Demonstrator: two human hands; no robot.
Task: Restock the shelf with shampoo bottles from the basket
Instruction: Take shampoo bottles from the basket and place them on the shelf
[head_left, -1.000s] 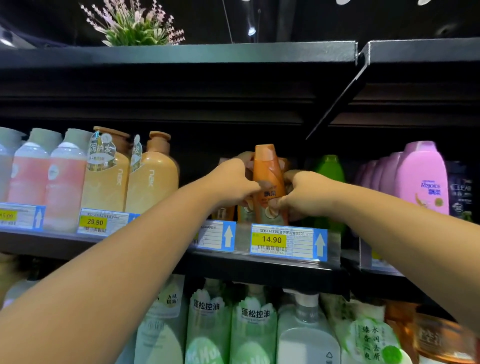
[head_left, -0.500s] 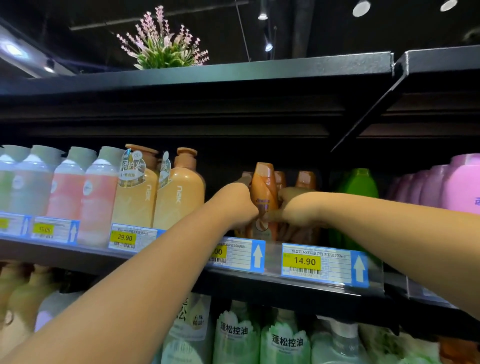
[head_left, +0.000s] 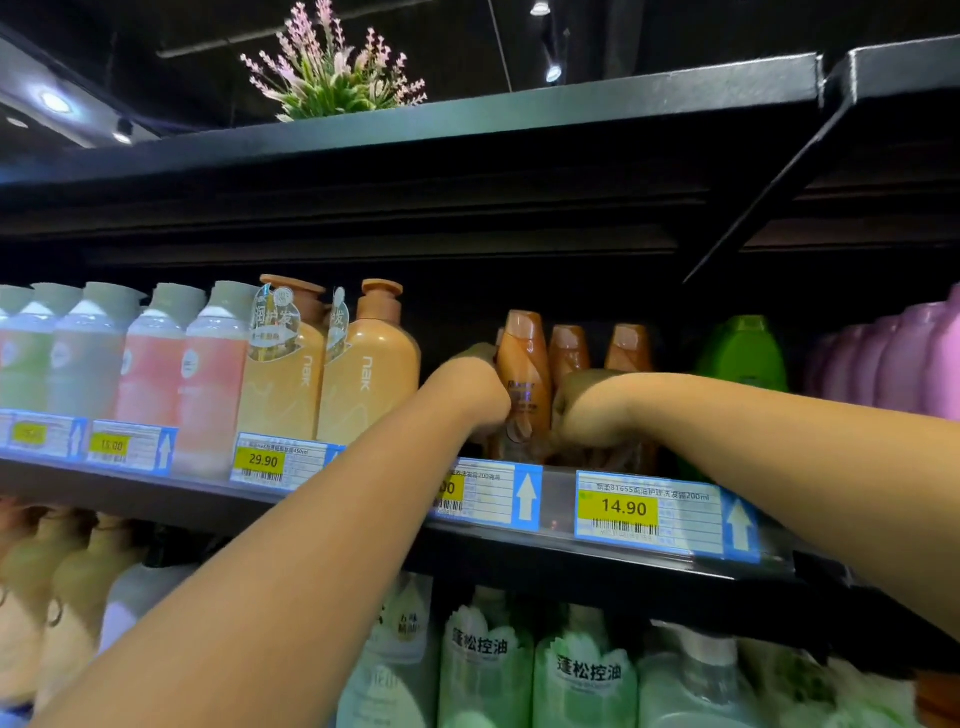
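Both arms are up at the shelf (head_left: 130, 499). The left grip (head_left: 470, 395) and right grip (head_left: 587, 410) curl onto the orange shampoo bottle (head_left: 524, 364) from either side, clamped low on its flanks, with the fingertips hidden behind the knuckles. I'd say the two-sided hold steadies this tall, slim bottle while it is squared up. It stands upright between the grips at the shelf's front edge, just ahead of two matching bottles (head_left: 569, 348).

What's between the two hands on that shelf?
Head view: one upright orange shampoo bottle stands between the left hand and the right hand; both hold its lower half.
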